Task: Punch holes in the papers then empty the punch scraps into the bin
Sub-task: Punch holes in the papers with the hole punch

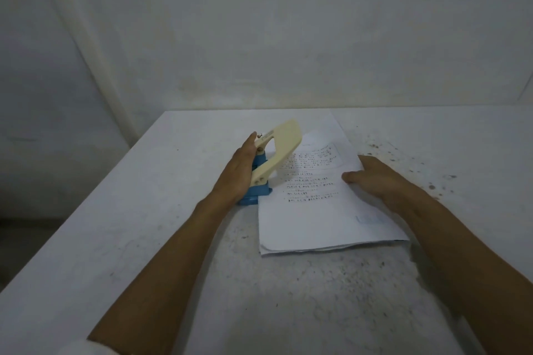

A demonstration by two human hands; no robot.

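Note:
A hole punch (274, 153) with a blue base and a raised cream lever stands on the white table (144, 210), at the left edge of a stack of printed papers (311, 210). The papers' left edge lies at the punch's mouth. My left hand (238, 170) rests flat against the punch's left side, fingers stretched along it. My right hand (372, 179) lies palm down on the right part of the papers, fingers curled at the sheet's right edge. No bin is in view.
The table has dark specks and stains at the right (418, 170) and worn patches near me. A pale wall (259, 37) rises just behind the table's far edge. The table's left edge (86, 202) drops to a dark floor.

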